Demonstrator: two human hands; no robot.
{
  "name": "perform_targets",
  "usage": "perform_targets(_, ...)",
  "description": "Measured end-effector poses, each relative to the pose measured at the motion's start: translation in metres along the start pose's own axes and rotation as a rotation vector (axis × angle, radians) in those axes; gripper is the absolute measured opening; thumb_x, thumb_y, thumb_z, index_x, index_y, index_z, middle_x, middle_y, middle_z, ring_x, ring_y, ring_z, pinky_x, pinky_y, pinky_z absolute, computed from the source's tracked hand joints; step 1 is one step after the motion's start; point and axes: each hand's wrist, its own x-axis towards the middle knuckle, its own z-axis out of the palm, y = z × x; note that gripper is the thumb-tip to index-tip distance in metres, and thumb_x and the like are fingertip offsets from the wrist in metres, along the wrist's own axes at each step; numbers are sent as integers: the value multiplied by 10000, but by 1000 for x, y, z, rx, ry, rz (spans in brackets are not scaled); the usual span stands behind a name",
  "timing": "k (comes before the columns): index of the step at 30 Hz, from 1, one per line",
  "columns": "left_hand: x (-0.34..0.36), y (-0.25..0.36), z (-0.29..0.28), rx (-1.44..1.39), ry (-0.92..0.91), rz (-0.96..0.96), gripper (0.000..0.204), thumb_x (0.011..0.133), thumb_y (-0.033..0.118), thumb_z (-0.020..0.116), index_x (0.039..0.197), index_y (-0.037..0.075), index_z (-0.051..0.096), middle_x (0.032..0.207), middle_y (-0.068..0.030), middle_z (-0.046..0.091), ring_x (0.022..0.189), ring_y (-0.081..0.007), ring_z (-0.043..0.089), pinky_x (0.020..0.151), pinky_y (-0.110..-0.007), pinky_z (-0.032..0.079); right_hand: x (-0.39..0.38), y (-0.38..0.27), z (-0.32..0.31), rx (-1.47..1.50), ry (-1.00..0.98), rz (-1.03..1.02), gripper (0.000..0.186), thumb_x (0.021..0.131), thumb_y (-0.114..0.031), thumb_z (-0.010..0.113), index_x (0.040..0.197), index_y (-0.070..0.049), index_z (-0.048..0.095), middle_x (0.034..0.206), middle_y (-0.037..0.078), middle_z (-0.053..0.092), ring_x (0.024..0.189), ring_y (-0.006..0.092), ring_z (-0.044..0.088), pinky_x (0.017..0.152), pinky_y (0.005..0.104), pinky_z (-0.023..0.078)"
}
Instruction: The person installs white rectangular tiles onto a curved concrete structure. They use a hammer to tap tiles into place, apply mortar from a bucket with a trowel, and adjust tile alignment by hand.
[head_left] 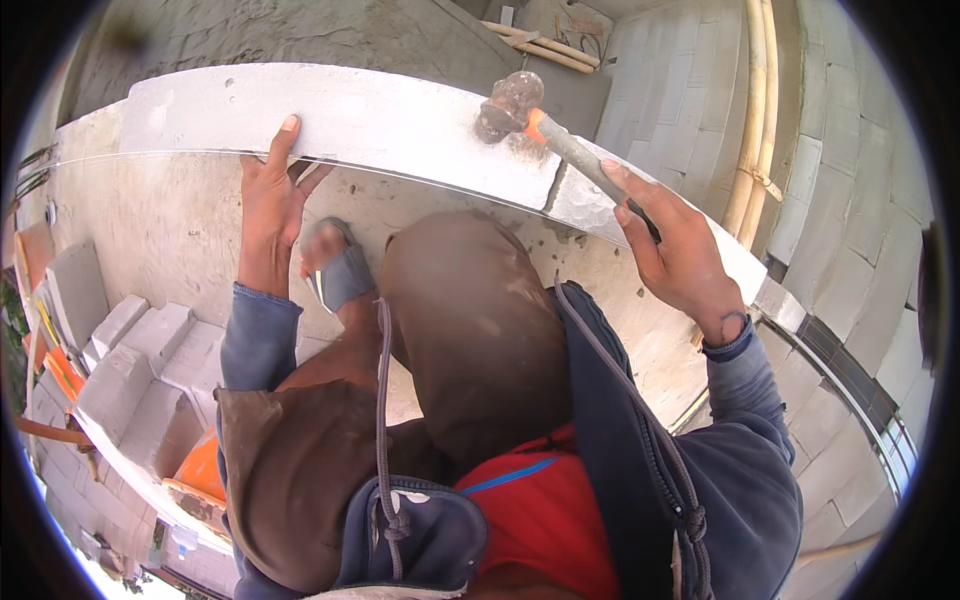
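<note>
The person crouches on top of a wall, setting a light grey masonry block (340, 120) into the top course. The left hand (268, 205) lies flat against the near face of the block, fingers stretched out and slightly apart, 1 fingertip reaching its upper edge. The right hand (680, 250) is wrapped tight around the handle of a rubber mallet (510, 103), whose head sits on the block's right end, close to the joint with the neighbouring block (640, 210). I'd judge this the tapping-in stage; the next blow wants to be gentle, the left hand bracing. Spare blocks (130, 380) lie stacked below left.
</note>
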Motion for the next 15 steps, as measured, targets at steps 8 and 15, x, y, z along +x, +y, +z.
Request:
perform_targets(8, 2, 3, -5, -6, -25, -5, 1079, 972, 304, 813, 1656, 30, 25, 1542, -288, 397, 1410, -431, 527, 1087, -569, 582, 43, -53, -43, 145, 139, 115, 521, 1138, -237, 528, 1642, -149, 429, 1076, 106, 698, 832, 227, 672, 801, 365, 568)
perform_targets(15, -2, 13, -3, -37, -33, -27, 1158, 953, 286, 831, 1658, 69, -62, 1553, -291, 367, 1423, -427, 506, 1068, -557, 607, 95, -28, -66, 426, -362, 552, 542, 1159, -272, 484, 1682, -192, 365, 837, -12, 508, 584, 60, 490, 471, 251, 452)
